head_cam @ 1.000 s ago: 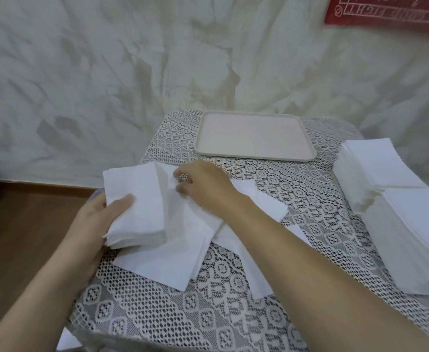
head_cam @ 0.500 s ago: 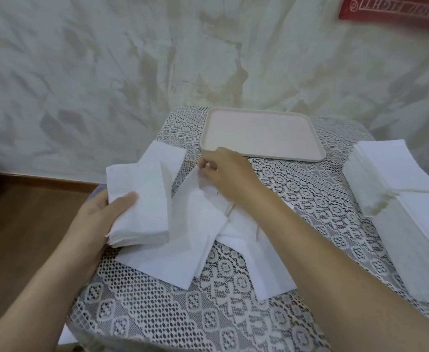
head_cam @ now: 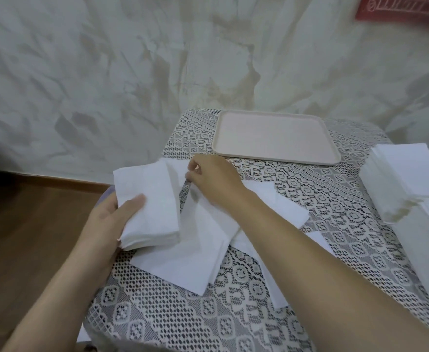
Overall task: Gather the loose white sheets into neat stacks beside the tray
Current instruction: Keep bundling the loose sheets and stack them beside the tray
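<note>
Mid-gather at the table [head_cam: 322, 212]: a person's left hand [head_cam: 111, 219] grips a partial stack [head_cam: 152, 207] of white sheets at nine o'clock, with the thumb on top and the fingers curled beneath. The right hand [head_cam: 213, 181] appears to pinch the far corner of the topmost loose sheet [head_cam: 203, 219], just at three o'clock of that stack. Other loose sheets [head_cam: 183, 265] overlap beneath the forearm.

The next move likely calls for lifting the pinched sheet and laying it square on the held stack. That stack sits at the table's nine o'clock edge above the wooden floor [head_cam: 30, 224], where a slip would drop sheets. The tray [head_cam: 276, 138] lies at twelve o'clock. Finished stacks [head_cam: 406, 179] crowd three o'clock, with bare lace between.
</note>
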`<state>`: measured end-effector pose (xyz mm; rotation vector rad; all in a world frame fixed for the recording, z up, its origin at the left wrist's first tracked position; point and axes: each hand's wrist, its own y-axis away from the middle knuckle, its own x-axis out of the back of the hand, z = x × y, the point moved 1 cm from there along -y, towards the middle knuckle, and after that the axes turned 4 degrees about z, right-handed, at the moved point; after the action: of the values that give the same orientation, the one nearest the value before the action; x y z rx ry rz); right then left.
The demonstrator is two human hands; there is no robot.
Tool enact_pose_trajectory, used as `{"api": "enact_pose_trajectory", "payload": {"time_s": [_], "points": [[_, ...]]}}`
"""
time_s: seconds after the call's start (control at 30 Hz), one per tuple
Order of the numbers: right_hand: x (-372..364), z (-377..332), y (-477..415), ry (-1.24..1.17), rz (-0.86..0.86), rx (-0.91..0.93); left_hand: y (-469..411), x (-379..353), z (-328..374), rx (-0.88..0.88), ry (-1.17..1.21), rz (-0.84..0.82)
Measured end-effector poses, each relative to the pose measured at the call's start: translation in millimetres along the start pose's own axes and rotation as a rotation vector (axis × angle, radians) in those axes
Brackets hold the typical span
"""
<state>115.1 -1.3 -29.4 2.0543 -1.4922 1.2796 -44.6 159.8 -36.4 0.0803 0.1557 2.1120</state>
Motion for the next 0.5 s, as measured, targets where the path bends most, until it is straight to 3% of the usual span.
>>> {"api": "enact_pose_trajectory", "payload": {"time_s": [0.2,0.5], "points": [[-11,-4,-13,0.006,-0.005,-0.084,-2,1,-2,0.017,-0.038,0.005],[-7,-3,-12,0.021,-0.051,-0.034,-1,0,0,0.038,-0.034,0.005]]}}
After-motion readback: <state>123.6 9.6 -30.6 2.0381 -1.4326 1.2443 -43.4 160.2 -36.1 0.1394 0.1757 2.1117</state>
